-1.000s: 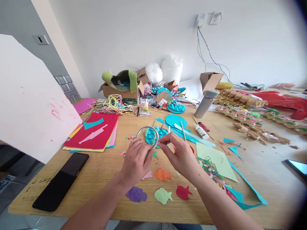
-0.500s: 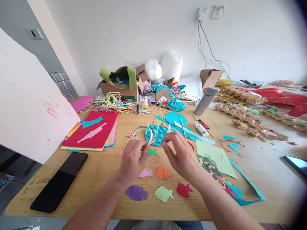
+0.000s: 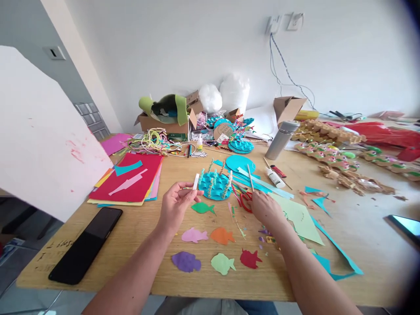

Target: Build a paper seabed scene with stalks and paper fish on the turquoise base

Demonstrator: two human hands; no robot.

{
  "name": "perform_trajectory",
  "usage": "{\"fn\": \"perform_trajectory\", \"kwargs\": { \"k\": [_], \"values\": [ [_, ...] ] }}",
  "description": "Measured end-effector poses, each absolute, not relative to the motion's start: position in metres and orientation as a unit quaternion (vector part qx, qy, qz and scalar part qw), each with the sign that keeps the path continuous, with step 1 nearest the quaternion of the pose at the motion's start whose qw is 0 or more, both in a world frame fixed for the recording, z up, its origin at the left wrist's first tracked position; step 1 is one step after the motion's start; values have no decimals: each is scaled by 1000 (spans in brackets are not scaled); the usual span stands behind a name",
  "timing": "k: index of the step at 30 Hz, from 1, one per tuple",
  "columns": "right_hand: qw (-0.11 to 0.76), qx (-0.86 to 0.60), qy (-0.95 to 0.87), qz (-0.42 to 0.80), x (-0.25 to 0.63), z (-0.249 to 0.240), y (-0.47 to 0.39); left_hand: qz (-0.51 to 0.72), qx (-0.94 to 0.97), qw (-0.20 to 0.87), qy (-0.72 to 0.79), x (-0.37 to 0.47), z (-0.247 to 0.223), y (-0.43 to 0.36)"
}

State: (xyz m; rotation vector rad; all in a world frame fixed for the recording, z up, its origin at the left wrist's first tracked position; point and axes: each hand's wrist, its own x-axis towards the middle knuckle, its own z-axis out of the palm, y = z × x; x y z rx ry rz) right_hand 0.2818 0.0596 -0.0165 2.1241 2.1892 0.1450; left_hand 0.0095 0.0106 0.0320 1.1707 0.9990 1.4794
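Observation:
Between its thumb and fingers, my left hand [image 3: 178,202] pinches a short white strip [image 3: 196,181], left of the blue bumpy disc [image 3: 215,186] with twisted upright stems. My right hand [image 3: 266,209] is at the red-handled scissors [image 3: 245,200], fingers closed by the handle, beside a thin wooden stick [image 3: 250,177]. Paper fish lie nearer me: green [image 3: 202,208], pink [image 3: 194,235], orange [image 3: 222,235], purple [image 3: 186,261], light green [image 3: 222,264] and red [image 3: 250,258].
Coloured paper sheets [image 3: 127,179] and a black phone [image 3: 85,245] lie left. A glue bottle [image 3: 274,178], grey flask [image 3: 282,140] and pale green sheet [image 3: 300,218] are right. Boxes and craft supplies line the wall.
The tape roll is gone from my left hand, which now pinches a white strip. My right hand has moved right and down to the scissors.

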Motion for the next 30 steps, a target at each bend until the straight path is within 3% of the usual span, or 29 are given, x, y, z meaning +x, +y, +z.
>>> {"fn": "perform_trajectory", "kwargs": {
  "k": [6, 10, 13, 16, 19, 22, 30],
  "values": [
    [3, 709, 701, 82, 292, -5, 54, 625, 439, 529, 370, 8, 47, -2],
    [-123, 741, 655, 76, 304, 19, 43, 624, 432, 546, 354, 8, 59, -29],
    [-289, 698, 647, -101, 308, 38, 20, 625, 433, 551, 344, 12, 61, -51],
    [-402, 527, 668, -338, 299, 51, -19, 624, 441, 545, 344, 21, 56, -71],
    [-402, 430, 654, -476, 282, 55, -63, 604, 464, 530, 373, 32, 50, -85],
    [-373, 404, 646, -529, 266, 51, -94, 580, 496, 505, 403, 41, 50, -94],
    [-338, 395, 725, -451, 250, 43, -115, 547, 572, 419, 446, 49, 58, -101]
  ]
}}
